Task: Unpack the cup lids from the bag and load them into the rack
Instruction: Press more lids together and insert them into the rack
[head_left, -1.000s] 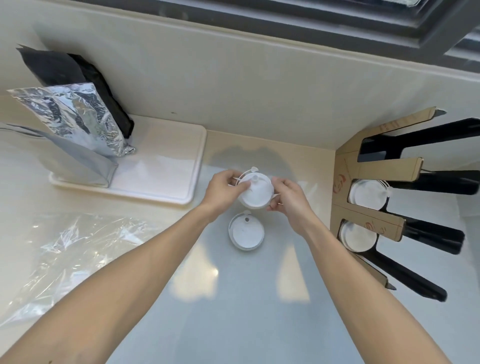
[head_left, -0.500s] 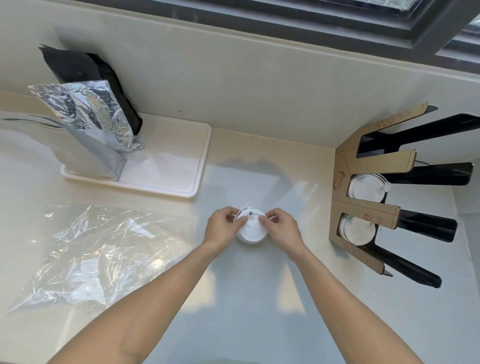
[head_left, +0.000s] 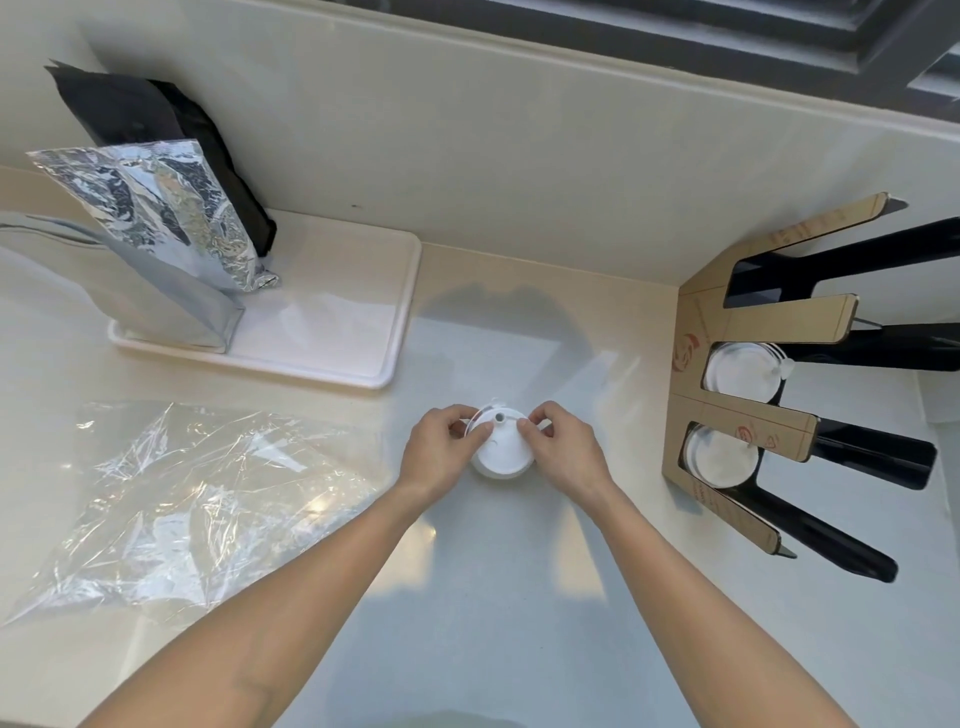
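The counter is glossy and wide, so if this stack slips it can skate off toward the edge near me. The clear bag lies flat and crumpled to my left, looking emptied, and it could slide or catch my forearm if I sweep that way. The rack stands at my right, brown card over black slots, with lids already sitting in two of them; I judge the slots snug, so a stack carried in crooked may jam or knock those loose. Its panels carry small reddish marks and lines of print, too small and skewed for me to read. Behind the bag, a tray holds a silver pouch and a black one, neither showing any label I can make out. My left hand and right hand both pinch the small white stack of lids resting on the counter between them, fingertips on its top and rim. The grip is light, so the lids may separate or tip when I lift.
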